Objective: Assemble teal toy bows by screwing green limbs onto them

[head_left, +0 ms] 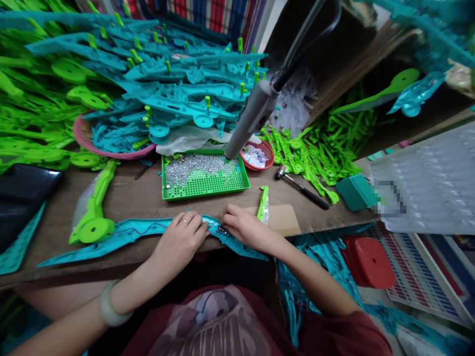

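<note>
Best keep the blue shell [146,226] steady against the counter [128,190]: the left hand [185,231] grips it; the right hand's [245,227] fingers curl inward (whether pinching, I can't tell).

A turquoise shell [143,227], silver bits [200,165], a green tray [200,195], a pink basket [122,155], a red stool [374,262] and cloth [218,20] striped in red, white and blue.

From the left hand [187,230], bare worktop [139,195] runs toward ten o'clock, between the green handle [94,207] at nine and the tray [218,180] past twelve; the screwdriver [250,118] (slanting above the tray) obstructs one o'clock.
</note>
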`<state>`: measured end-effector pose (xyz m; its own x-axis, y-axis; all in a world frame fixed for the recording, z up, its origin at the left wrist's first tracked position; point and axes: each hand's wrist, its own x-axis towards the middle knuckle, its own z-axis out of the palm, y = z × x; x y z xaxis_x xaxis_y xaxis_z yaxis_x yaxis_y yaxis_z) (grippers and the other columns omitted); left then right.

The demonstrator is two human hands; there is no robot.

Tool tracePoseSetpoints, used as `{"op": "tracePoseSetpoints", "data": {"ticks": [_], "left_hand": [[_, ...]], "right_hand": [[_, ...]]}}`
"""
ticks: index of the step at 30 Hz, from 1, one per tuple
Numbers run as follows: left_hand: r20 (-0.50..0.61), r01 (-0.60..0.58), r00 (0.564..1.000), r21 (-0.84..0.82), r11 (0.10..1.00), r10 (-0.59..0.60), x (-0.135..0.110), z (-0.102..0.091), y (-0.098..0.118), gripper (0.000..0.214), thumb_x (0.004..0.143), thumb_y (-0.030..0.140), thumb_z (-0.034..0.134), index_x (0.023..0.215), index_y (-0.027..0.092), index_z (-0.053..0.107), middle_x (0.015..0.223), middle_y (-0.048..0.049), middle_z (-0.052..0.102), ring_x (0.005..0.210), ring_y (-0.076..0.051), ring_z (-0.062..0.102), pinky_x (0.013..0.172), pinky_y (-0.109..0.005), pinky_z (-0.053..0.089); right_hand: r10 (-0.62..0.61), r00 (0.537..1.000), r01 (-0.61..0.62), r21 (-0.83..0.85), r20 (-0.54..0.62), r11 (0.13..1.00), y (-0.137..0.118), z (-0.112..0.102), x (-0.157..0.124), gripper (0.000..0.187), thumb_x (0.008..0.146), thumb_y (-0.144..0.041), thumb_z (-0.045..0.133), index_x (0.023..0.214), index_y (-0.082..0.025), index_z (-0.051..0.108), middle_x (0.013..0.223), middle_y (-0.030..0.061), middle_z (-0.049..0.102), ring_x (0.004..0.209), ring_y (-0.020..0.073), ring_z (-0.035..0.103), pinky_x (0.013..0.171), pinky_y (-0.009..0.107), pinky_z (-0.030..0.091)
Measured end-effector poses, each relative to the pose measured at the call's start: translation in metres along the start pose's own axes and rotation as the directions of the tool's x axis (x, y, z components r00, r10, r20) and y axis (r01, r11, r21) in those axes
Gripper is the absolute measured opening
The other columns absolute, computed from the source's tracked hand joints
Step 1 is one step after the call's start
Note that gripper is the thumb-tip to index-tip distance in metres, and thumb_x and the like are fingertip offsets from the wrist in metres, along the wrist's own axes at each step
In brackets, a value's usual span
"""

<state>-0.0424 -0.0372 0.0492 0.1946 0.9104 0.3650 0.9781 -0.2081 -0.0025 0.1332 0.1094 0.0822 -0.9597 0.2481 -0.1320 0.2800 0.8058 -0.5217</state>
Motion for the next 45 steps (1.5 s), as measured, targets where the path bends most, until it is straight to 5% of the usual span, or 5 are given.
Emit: {"op": "tracePoseSetpoints", "data": {"ticks": [19, 27, 34, 40, 45], "left_hand": [[-0.040, 0.006, 0.999, -0.135, 0.991, -0.011, -0.004, -0.011, 0.007, 0.029, 0.095, 0.009, 0.051, 0.121, 0.009, 0.062, 0.114, -0.0155, 0.070, 0.111, -0.031, 0.061, 0.098, -0.048, 0.049], [-0.084, 0.186, 0.952, -0.605, 0.774, -0.295, -0.003, 0.003, 0.023, 0.025, 0.097, 0.023, 0.062, 0.119, 0.016, 0.053, 0.098, -0.0036, 0.073, 0.093, -0.017, 0.069, 0.110, -0.045, 0.044], [-0.184, 0.069, 0.972, -0.375, 0.925, -0.148, -0.016, 0.000, 0.012, 0.021, 0.095, 0.006, 0.058, 0.114, 0.015, 0.063, 0.101, -0.0070, 0.071, 0.103, -0.022, 0.065, 0.101, -0.046, 0.047], [-0.030, 0.073, 0.996, -0.158, 0.985, -0.078, -0.009, -0.007, 0.020, 0.021, 0.094, 0.008, 0.053, 0.107, 0.007, 0.068, 0.094, -0.0138, 0.063, 0.097, -0.031, 0.057, 0.088, -0.049, 0.053], [0.051, 0.096, 0.995, -0.111, 0.989, -0.091, -0.002, -0.008, 0.021, 0.023, 0.093, 0.006, 0.050, 0.104, 0.009, 0.070, 0.086, -0.0109, 0.056, 0.085, -0.028, 0.053, 0.077, -0.045, 0.055]], "right_hand": [[-0.070, 0.997, 0.076, 0.419, -0.028, 0.905, 0.002, -0.031, -0.006, 0.013, 0.096, -0.015, 0.061, 0.099, -0.016, 0.073, 0.095, 0.0058, 0.070, 0.090, 0.0154, 0.066, 0.084, 0.030, 0.050], [0.068, 0.998, -0.038, 0.869, 0.004, 0.493, 0.002, -0.018, 0.007, 0.015, 0.090, -0.029, 0.071, 0.098, -0.017, 0.068, 0.086, -0.0006, 0.065, 0.065, 0.0097, 0.063, 0.065, 0.025, 0.052], [-0.039, 0.984, 0.085, 0.271, -0.174, 0.959, 0.012, -0.001, 0.002, 0.016, 0.100, -0.018, 0.055, 0.099, -0.016, 0.071, 0.093, 0.0057, 0.064, 0.091, 0.0166, 0.060, 0.082, 0.030, 0.048], [-0.148, 0.972, 0.102, -0.241, -0.182, 0.965, 0.006, 0.019, -0.008, 0.023, 0.103, -0.017, 0.045, 0.094, -0.017, 0.066, 0.091, 0.0072, 0.056, 0.084, 0.0188, 0.047, 0.070, 0.029, 0.039], [-0.172, 0.950, 0.112, -0.228, -0.260, 0.967, 0.006, 0.025, -0.016, 0.024, 0.104, -0.016, 0.041, 0.100, -0.016, 0.065, 0.088, 0.0064, 0.056, 0.081, 0.0182, 0.047, 0.071, 0.029, 0.040]]}}
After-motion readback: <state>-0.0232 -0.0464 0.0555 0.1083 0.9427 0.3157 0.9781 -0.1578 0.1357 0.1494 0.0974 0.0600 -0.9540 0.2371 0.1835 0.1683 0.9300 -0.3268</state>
